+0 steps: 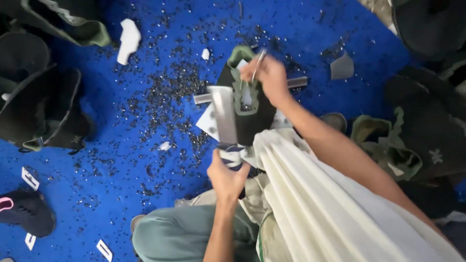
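My right hand (268, 77) pinches a thin metal punch (258, 59) upright over a black shoe upper with olive green trim (255, 114). The upper lies across a flat metal bar (297, 82) on the blue mat (121, 145), with white paper (208, 122) under it. My left hand (225, 177) grips the wrapped handle of a flat metal striker (223, 114), whose blade hangs just left of the upper's green opening. The punch tip is hidden behind my right fingers.
Several black and green shoe uppers are piled at the left (39, 102) and right (417, 136). Tiny black punchings cover the mat. A white scrap (128, 41), a grey scrap (342, 68), white tags (30, 178) and a black-pink shoe (24, 211) lie around. Cream cloth (315, 194) covers my lap.
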